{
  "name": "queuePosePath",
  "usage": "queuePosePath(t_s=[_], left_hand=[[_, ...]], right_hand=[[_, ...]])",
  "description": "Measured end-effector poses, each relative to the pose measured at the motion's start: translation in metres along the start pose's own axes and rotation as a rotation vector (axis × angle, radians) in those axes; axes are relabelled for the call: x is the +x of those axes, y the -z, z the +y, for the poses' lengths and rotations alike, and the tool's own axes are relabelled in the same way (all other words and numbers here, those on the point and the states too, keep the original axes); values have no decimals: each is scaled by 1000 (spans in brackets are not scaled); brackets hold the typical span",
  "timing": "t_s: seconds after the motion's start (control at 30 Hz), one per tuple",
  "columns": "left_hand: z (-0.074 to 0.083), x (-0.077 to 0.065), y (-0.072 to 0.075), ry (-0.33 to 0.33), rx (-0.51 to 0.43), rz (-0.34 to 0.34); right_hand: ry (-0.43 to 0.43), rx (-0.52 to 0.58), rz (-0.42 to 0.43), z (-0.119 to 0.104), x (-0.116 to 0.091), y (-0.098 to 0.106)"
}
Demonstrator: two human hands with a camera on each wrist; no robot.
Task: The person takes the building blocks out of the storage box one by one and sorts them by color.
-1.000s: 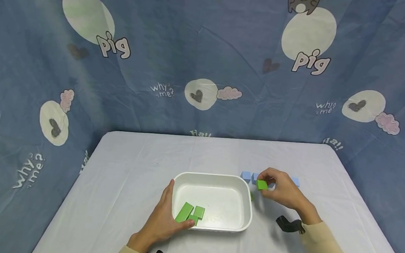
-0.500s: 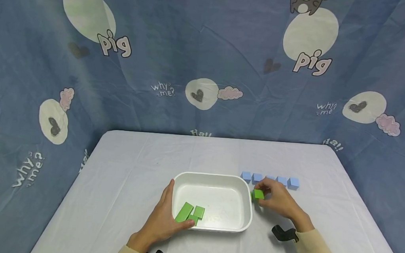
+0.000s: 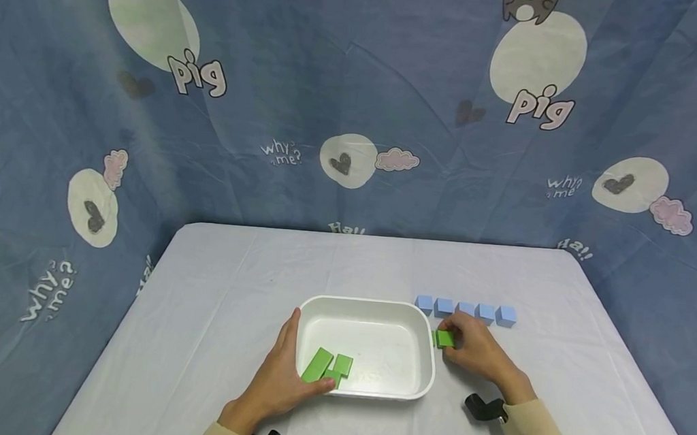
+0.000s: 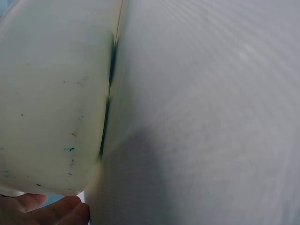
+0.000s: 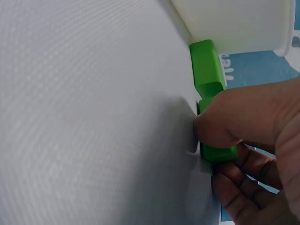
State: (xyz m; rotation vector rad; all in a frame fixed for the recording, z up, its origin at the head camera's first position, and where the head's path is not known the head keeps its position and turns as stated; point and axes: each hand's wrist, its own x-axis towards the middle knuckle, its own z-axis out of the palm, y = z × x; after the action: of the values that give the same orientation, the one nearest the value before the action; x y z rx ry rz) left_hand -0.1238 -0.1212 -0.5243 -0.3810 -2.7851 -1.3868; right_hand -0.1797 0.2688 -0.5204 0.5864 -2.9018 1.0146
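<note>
In the head view, a white rectangular tray (image 3: 380, 356) stands on the table. My left hand (image 3: 281, 376) holds its near left corner, thumb over the front rim and fingers along the left side; the left wrist view shows fingertips (image 4: 61, 210) at the tray's wall. Several green blocks (image 3: 317, 365) lie inside by that thumb. Just right of the tray, my right hand (image 3: 478, 347) pinches a green block (image 3: 445, 339) between thumb and fingers, low at the table. In the right wrist view, another green block (image 5: 206, 65) sits between that block and the tray wall, end to end with it.
A row of several blue blocks (image 3: 485, 313) stands behind my right hand. White cloth covers the table (image 3: 296, 261), and a blue patterned curtain (image 3: 252, 189) hangs at its back edge and sides.
The right hand has brought its green block down toward me and to the table, beside the other green block. More of the blue row shows now. The left hand stays at the tray.
</note>
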Motion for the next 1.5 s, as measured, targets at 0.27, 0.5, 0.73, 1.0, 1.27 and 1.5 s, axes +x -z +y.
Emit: queuePosePath(t_s=[0.27, 0.5, 0.73, 1.0, 1.27, 1.5], left_hand=[[-1, -1, -1, 6, -3, -11], [-1, -1, 0, 10, 2, -8], [-3, -1, 0, 6, 0, -9], [-4, 0, 0, 6, 7, -2], [-3, 0, 0, -6, -2, 4], [-3, 0, 0, -6, 1, 7]], right_hand=[[-17, -17, 3, -1, -3, 3], [36, 11, 81, -7, 0, 21], [84, 109, 139, -20, 10, 39], [110, 126, 145, -38, 23, 49], [197, 155, 102, -61, 40, 41], [280, 168, 61, -82, 57, 31]])
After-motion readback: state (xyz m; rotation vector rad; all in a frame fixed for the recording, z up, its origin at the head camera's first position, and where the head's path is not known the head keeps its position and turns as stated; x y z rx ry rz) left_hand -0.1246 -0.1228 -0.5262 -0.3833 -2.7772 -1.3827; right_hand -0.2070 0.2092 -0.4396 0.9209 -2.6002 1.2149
